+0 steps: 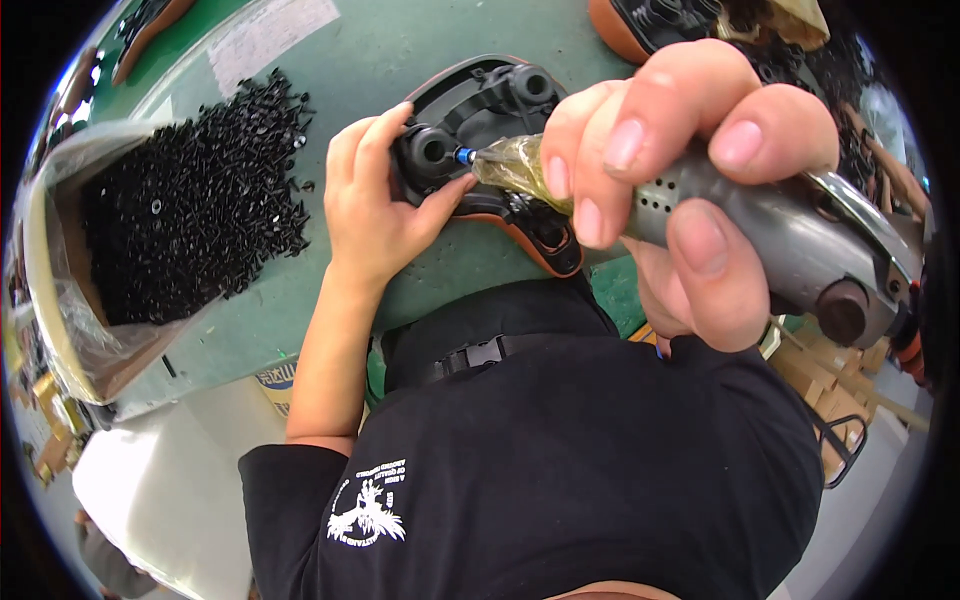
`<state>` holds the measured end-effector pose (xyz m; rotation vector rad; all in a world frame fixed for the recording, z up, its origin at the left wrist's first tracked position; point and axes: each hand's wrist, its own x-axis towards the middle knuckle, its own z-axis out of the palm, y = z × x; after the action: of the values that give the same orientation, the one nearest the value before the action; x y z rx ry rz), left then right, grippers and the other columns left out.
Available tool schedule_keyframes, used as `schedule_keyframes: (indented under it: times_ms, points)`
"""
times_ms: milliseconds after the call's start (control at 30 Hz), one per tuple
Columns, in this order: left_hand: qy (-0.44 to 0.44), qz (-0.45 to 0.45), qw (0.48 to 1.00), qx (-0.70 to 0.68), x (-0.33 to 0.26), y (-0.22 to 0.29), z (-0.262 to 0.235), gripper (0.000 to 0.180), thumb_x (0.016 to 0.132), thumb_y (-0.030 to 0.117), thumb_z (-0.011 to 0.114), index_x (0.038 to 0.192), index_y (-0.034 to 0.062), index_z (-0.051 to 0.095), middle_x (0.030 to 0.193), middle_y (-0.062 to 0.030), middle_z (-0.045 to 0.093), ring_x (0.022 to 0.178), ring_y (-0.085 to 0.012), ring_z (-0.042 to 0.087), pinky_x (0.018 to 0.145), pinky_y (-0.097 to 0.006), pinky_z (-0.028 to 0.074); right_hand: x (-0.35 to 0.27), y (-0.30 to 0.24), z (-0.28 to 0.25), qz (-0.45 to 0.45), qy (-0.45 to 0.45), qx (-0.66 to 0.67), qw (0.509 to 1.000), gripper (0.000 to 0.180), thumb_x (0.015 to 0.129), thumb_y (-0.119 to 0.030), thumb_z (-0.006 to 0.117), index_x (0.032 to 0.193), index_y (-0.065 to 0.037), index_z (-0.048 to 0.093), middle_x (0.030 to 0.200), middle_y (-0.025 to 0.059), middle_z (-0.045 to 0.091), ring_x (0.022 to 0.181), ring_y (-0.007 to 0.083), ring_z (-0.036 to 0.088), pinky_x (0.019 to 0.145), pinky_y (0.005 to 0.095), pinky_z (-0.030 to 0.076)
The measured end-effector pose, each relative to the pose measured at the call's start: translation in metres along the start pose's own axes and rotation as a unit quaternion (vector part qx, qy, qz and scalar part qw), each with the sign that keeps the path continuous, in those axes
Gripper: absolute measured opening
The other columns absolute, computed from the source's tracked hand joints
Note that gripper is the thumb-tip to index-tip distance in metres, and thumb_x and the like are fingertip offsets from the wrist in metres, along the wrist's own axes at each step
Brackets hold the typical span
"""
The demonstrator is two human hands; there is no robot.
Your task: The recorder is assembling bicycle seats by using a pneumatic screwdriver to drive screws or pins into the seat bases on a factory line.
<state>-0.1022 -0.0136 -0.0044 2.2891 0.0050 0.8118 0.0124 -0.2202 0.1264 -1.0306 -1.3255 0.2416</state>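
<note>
A black plastic housing with an orange-brown edge (472,98) lies open side up on the table, showing round sockets inside. My left hand (372,195) grips its left side, thumb and fingers spread around one socket. My right hand (690,140) is closed around a grey power screwdriver (775,235), held nearly level. Yellowish clear tape wraps the screwdriver's front end. Its blue-collared bit (465,156) points left, at the socket beside my left thumb. Whether the bit touches a screw there, I cannot tell.
Left on the green table (265,335), a heap of small black screws (200,200) spills from a plastic-lined box (48,265). Another orange-edged housing (618,28) sits at the far right near more black parts. A white seat (165,480) stands at lower left, cardboard boxes (805,395) at right.
</note>
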Motion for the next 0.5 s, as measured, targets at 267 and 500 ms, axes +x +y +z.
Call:
schedule_keyframes:
  times_ms: [267,500]
  points:
    - [0.048,-0.018,0.997,-0.05,-0.009,-0.01,0.009,0.047,0.065,0.013,0.084,0.108,0.0032,0.068,0.098,-0.0124,0.067,0.092,-0.0338,0.066,0.082,-0.043,0.054,0.009,0.023,0.026,0.057,-0.013,-0.023,0.998,0.042,0.095,-0.003,0.053,0.136,-0.008,0.047,0.118,0.0202,0.057,0.075,0.0215,0.062,0.077,0.0467,0.054]
    - [0.087,-0.041,0.991,-0.095,-0.019,-0.019,0.011,0.038,0.064,0.01,0.085,0.097,0.0006,0.07,0.107,-0.0118,0.067,0.103,-0.0348,0.065,0.092,-0.044,0.055,0.009,0.044,0.054,0.086,-0.009,-0.047,0.995,0.033,0.097,-0.006,0.056,0.128,-0.01,0.046,0.112,0.0182,0.056,0.076,0.0232,0.062,0.077,0.0474,0.054]
